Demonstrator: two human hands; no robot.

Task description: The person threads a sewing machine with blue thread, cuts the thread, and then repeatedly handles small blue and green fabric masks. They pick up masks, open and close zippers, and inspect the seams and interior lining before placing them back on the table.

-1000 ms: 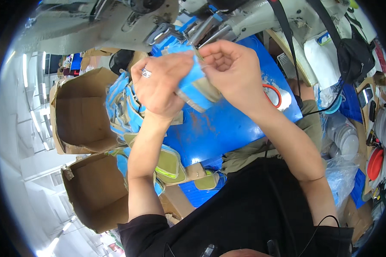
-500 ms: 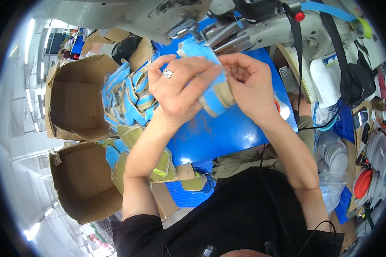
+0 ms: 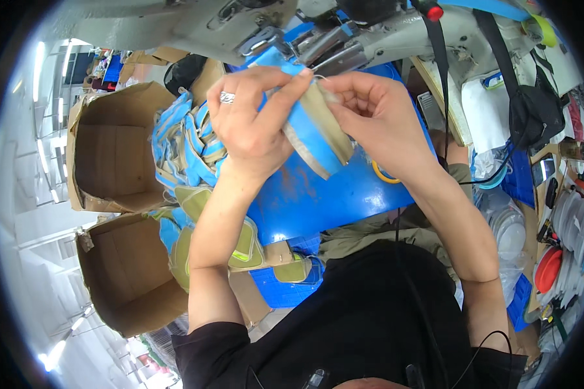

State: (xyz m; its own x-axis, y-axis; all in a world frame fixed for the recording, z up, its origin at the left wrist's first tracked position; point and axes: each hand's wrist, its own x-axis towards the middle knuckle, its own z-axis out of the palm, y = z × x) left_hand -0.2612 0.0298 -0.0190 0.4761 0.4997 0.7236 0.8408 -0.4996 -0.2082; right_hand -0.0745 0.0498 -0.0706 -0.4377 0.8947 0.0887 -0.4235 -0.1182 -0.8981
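Note:
A blue and tan fabric band with a pale edge is held up in front of the machine's metal parts. On its left side my left hand, with a silver ring on one finger, is closed on the fabric, thumb and fingertips at its upper end. My right hand pinches the tan upper edge of the same band, fingers curled. A thin pale loop, perhaps thread, shows near the fingertips. The band's lower end hangs above the blue tabletop. What lies beneath my fingers is hidden.
A grey sewing machine spans the top. Tangled blue and tan strips lie left of my left hand, beside two open cardboard boxes. Green pieces sit below. A yellow-orange ring, partly hidden, is by my right wrist.
Both hands have shifted slightly, the left one leftward. The fabric band is turned so more of its tan side shows. The yellow-orange ring has come into sight.

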